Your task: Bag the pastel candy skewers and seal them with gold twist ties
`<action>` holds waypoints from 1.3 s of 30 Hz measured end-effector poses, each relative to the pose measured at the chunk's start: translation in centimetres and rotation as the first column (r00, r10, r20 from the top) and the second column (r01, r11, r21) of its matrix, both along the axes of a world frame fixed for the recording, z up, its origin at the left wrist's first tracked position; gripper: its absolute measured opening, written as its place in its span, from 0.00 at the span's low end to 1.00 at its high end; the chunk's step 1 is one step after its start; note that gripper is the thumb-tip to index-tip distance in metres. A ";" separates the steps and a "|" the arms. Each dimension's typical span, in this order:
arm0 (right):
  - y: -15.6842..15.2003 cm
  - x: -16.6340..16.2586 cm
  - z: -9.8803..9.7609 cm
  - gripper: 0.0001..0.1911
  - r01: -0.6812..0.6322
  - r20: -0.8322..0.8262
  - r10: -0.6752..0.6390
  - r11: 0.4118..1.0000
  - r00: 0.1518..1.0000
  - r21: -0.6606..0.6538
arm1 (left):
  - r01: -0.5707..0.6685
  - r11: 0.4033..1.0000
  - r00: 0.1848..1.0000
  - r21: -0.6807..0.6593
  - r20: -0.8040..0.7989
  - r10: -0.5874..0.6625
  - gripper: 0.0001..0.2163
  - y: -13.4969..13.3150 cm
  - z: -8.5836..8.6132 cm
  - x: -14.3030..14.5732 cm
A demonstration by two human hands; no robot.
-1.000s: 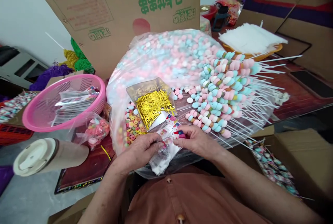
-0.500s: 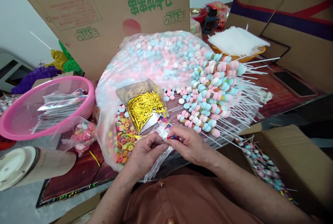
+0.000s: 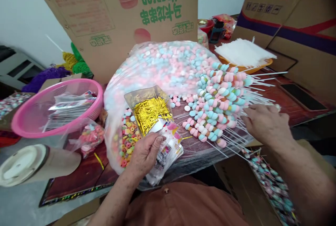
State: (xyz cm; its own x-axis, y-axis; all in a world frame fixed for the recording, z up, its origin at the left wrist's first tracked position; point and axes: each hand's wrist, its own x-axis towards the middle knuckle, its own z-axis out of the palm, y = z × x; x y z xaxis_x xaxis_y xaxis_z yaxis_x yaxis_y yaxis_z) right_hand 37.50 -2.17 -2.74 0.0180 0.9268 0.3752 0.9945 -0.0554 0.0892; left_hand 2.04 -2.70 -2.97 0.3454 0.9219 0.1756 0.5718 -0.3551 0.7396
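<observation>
The right hand point(image 3: 267, 123) has been moved from the packets point(image 3: 166, 154) to the candy skewers point(image 3: 219, 105) at right, palm down, grip unclear; near centre, the packets are pinched by the left hand point(image 3: 146, 153).

Under your left fingers point(image 3: 157, 141), the printed packets point(image 3: 164, 152) carry pink and yellow shapes on a pale ground, with dark print lower down. Just beyond those fingers, you have bright gold twist ties point(image 3: 151, 110) and ring candies point(image 3: 129, 136) mixing red, orange, yellow and green. Beside your right fingers point(image 3: 256, 108), the candy skewers point(image 3: 220, 105) alternate pink, pale blue and white. Left of your left fingers, the mesh basket point(image 3: 99, 98) is pink; the tabletop point(image 3: 89, 177) is dark-streaked red.
</observation>
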 end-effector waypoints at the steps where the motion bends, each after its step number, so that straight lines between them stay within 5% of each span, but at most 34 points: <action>1: 0.2 1.0 -0.5 0.08 -0.002 0.081 0.005 0.999 0.997 -0.042 | 0.017 1.000 1.000 0.022 0.005 -0.017 0.15 0.1 0.1 -0.3; 4: 0.2 2.0 -1.4 0.11 -0.127 0.117 0.131 0.991 0.985 -0.034 | 0.053 0.991 0.998 0.126 -0.030 -0.050 0.15 0.0 0.4 -1.3; 10: -2.1 -2.3 1.6 0.13 -0.405 -0.150 0.478 0.844 0.866 0.352 | 0.150 0.936 0.985 0.318 -0.130 -0.114 0.13 -0.2 1.6 -2.3; 14: -2.3 -6.1 3.1 0.16 -0.645 0.007 0.677 0.698 0.736 0.312 | 0.203 0.920 0.974 0.334 -0.163 -0.156 0.13 -0.1 2.4 -2.5; 19: -2.2 -6.4 3.1 0.17 -0.754 0.090 0.756 0.621 0.649 0.216 | 0.218 0.928 0.960 0.301 -0.236 -0.149 0.14 -0.1 3.1 -3.3; 26: -2.6 -7.0 2.6 0.16 -0.762 0.037 0.761 0.647 0.648 0.036 | 0.403 0.893 0.861 0.203 -0.415 -0.294 0.17 0.7 3.7 -2.4; 29: -2.6 -7.8 1.5 0.16 -0.732 -0.056 0.731 0.681 0.680 0.005 | 0.374 0.903 0.799 0.212 -0.567 -0.198 0.17 1.0 4.1 -1.6; 32: -2.8 -8.6 0.5 0.14 -0.722 -0.224 0.709 0.691 0.669 0.031 | 0.337 0.899 0.772 0.280 -0.629 -0.093 0.28 1.0 4.2 -1.0; 36: -3.2 -10.5 0.4 0.15 -0.755 -0.336 0.699 0.653 0.631 -0.058 | 0.370 0.919 0.654 0.138 -0.741 -0.152 0.16 1.4 3.7 0.2; 39: -3.1 -12.1 0.9 0.16 -0.730 -0.296 0.674 0.668 0.677 -0.146 | 0.359 0.933 0.606 0.032 -0.768 -0.207 0.17 2.0 3.3 1.2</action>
State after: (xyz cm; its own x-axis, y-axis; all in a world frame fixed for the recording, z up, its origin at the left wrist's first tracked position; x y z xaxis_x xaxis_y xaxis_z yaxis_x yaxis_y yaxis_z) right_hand 25.43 -5.27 -1.85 -0.6267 0.7494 0.2135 0.7221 0.6615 -0.2025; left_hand 3.21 -0.73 0.36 0.6649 0.7366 -0.1236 0.7440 -0.6678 0.0227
